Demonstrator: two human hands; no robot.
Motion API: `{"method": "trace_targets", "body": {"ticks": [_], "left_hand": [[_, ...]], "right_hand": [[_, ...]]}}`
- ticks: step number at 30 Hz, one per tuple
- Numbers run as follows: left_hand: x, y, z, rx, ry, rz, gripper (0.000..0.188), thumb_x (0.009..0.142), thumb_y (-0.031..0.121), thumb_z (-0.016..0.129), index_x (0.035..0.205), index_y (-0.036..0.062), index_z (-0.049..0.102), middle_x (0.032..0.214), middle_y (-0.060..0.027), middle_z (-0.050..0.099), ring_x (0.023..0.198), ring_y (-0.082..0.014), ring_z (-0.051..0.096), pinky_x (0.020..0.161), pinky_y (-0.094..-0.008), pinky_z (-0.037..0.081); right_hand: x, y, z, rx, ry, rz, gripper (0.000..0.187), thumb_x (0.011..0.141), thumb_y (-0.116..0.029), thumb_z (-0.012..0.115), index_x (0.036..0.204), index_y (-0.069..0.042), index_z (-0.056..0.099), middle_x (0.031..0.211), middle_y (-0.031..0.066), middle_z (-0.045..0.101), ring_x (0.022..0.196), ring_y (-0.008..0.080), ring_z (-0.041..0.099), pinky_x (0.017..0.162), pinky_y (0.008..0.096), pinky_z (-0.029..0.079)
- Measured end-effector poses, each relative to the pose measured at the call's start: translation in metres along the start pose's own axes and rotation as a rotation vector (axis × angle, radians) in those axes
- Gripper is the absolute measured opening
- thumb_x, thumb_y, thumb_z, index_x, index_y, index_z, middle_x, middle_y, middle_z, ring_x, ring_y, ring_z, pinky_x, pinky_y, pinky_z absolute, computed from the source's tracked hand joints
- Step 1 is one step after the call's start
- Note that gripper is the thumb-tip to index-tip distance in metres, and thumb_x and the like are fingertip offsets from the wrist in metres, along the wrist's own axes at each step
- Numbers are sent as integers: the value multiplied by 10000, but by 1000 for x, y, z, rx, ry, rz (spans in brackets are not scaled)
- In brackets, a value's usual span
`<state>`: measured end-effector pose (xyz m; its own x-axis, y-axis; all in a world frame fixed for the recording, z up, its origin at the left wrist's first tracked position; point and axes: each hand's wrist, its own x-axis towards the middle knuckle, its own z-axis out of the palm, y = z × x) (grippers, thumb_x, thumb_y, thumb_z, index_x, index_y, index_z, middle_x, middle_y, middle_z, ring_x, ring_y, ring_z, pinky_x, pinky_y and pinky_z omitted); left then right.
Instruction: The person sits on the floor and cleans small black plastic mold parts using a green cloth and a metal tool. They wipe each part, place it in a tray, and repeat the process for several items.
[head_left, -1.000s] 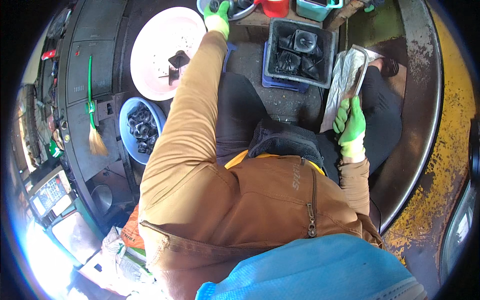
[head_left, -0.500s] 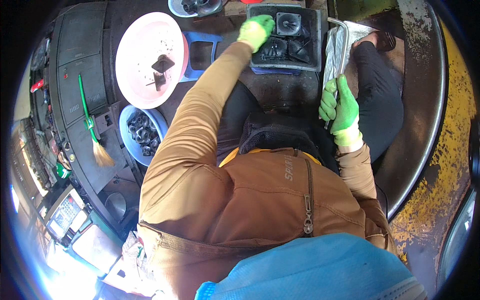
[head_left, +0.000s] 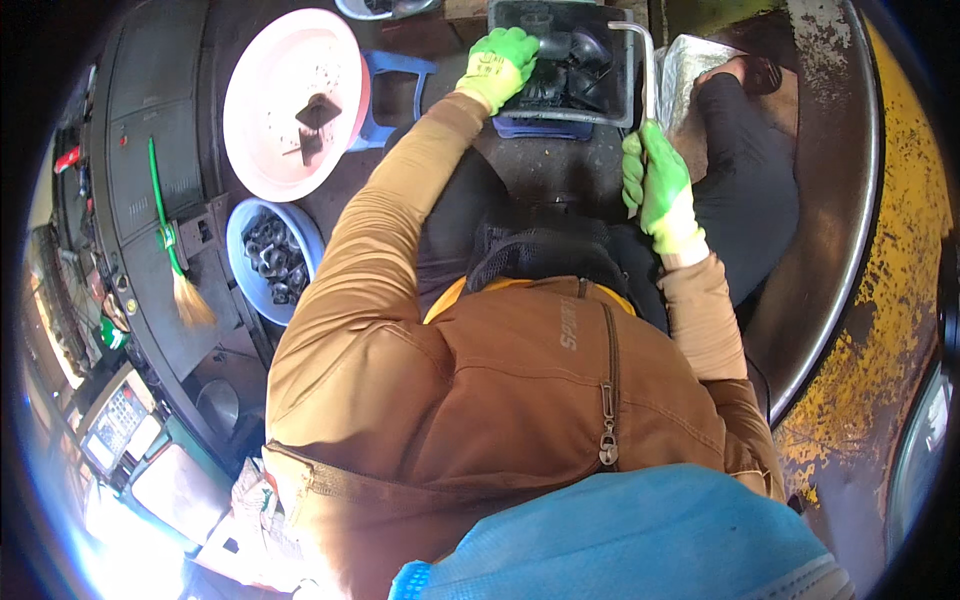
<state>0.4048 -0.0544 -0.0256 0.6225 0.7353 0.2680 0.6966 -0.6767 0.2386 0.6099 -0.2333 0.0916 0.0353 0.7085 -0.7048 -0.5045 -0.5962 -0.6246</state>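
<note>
My left hand (head_left: pixel 498 68), in a green glove, is at the left side of a dark grey tray (head_left: pixel 628 75). Its fingers curl inward beside the black moulded parts (head_left: pixel 585 80) in the tray; whatever they grip is hidden. In its fist my right hand (head_left: pixel 660 185), also green-gloved, grips a bent metal rod (head_left: pixel 648 70). The rod rises from the fist, and its angled upper end reaches over the tray's right rim.
A pink basin (head_left: pixel 250 150) at the left holds two dark pieces. Below it, a blue tub (head_left: pixel 238 235) contains several black parts. A blue stool (head_left: pixel 415 70) stands beside the basin. At right are a silvery sheet (head_left: pixel 690 65) and a curved metal edge (head_left: pixel 850 270).
The rod and my right hand have moved up and left, its bent end now over the tray's rim. The square black part in the tray no longer shows its face. The whole view has shifted slightly.
</note>
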Motion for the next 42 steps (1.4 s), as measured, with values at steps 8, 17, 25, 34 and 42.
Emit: {"method": "trace_targets", "body": {"ticks": [8,17,25,34,42], "left_hand": [[-98,17,-1,140,-452,-65,203,760,50,563,944,106,628,1027,-102,563,996,-289,568,829,-413,492],[-77,21,9,-287,1,-545,513,642,371,782,1045,87,642,1049,-168,640,987,-378,599,858,-438,489],[-74,15,17,-292,-20,-557,406,615,337,809,971,172,711,945,-135,692,907,-323,651,818,-412,517],[-72,10,22,-289,-126,-635,556,555,501,799,982,154,713,897,-122,701,904,-319,662,820,-394,523],[-73,4,29,-288,-121,-553,502,572,473,804,973,182,718,918,-112,701,898,-318,662,805,-398,528]], "right_hand": [[70,70,14,-1268,43,-408,486,957,-442,358,1059,-32,599,1081,242,612,1058,408,553,889,462,434],[66,81,22,-1478,104,-298,509,963,-449,332,1054,-29,604,1074,269,609,1041,440,561,902,494,428],[58,77,16,-1264,49,-754,369,969,-397,409,996,-57,550,957,260,614,950,453,566,798,491,445],[71,84,16,-1367,68,-608,405,965,-425,393,992,-55,557,958,261,619,946,452,569,803,508,441],[69,87,17,-1355,93,-608,384,964,-431,389,977,-77,539,900,265,612,868,482,567,742,541,437]]}}
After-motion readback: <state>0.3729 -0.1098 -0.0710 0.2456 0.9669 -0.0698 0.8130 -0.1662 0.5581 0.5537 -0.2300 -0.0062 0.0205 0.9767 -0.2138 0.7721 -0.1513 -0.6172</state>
